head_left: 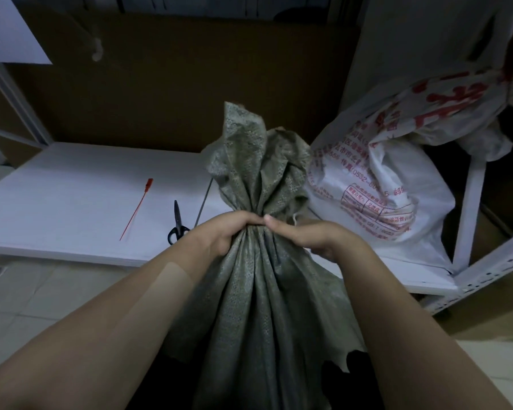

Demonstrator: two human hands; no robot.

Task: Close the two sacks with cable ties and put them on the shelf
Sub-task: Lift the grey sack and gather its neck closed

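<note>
Dim storeroom, white shelf (57,179). Green sack (258,306) at its front edge, neck bunched by left hand (219,232) and right hand (314,241), fingers (243,218) curled tight. Best keep one squeezing; other fetches tie (135,210), mid-shelf.

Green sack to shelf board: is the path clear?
Nothing visible stands between the green sack and the shelf board. On the board itself lie a red cable tie and scissors; the white sack occupies its right end.

Dim, bluish indoor light; soft focus, wide-angle bending at edges.
</note>
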